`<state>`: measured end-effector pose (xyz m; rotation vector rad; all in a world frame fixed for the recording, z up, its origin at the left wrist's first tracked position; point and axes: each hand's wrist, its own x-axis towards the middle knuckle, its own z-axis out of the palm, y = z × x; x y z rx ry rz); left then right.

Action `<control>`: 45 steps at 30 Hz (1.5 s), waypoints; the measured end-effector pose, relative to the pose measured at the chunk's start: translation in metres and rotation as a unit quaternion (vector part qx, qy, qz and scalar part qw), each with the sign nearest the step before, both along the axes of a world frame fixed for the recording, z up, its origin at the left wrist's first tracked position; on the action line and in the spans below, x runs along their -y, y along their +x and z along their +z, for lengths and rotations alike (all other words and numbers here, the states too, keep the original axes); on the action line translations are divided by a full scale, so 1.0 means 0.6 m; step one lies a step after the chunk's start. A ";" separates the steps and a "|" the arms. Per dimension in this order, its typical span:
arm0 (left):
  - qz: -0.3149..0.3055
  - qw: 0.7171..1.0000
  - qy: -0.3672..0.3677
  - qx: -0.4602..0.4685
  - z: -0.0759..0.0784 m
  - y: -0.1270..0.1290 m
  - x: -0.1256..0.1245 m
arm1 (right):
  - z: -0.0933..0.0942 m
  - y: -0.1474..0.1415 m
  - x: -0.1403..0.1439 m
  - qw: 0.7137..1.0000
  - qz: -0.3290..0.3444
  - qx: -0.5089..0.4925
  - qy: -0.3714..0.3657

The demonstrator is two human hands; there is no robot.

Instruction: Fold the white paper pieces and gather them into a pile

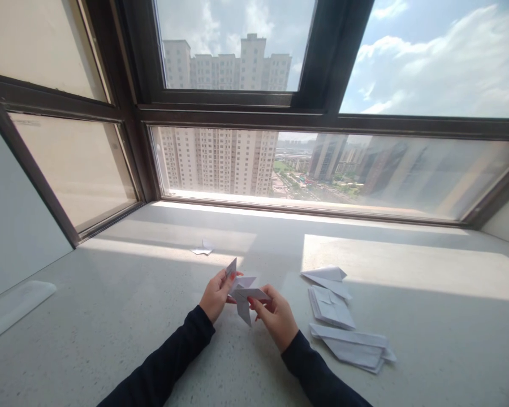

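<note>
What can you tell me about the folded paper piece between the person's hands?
The folded paper piece looks like thin white paper, greyish in shade, creased into flat, angular blades with slanted ends. One blade points up at the left, another points down toward the person, and one reaches right. The left hand grips its left side; the right hand pinches the right blade. It is over a pale speckled surface. Fingers hide parts.
</note>
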<state>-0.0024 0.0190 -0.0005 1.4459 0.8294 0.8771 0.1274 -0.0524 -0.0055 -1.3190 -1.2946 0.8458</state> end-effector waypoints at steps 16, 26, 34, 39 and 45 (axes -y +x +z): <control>-0.161 0.982 -0.088 0.046 0.008 0.007 0.022 | 0.022 0.014 0.012 0.952 -0.090 0.258 0.139; -0.253 0.963 0.000 0.091 -0.014 0.014 0.033 | 0.018 0.019 0.010 0.935 -0.110 0.317 0.115; -0.251 0.965 -0.011 0.078 -0.019 0.013 0.028 | 0.019 0.021 0.007 0.931 -0.101 0.333 0.111; -0.248 0.964 -0.038 0.088 -0.023 0.012 0.025 | 0.020 0.019 0.008 0.929 -0.086 0.344 0.105; -0.236 0.966 -0.060 0.085 -0.013 0.010 0.028 | 0.018 0.016 0.009 0.938 -0.090 0.318 0.106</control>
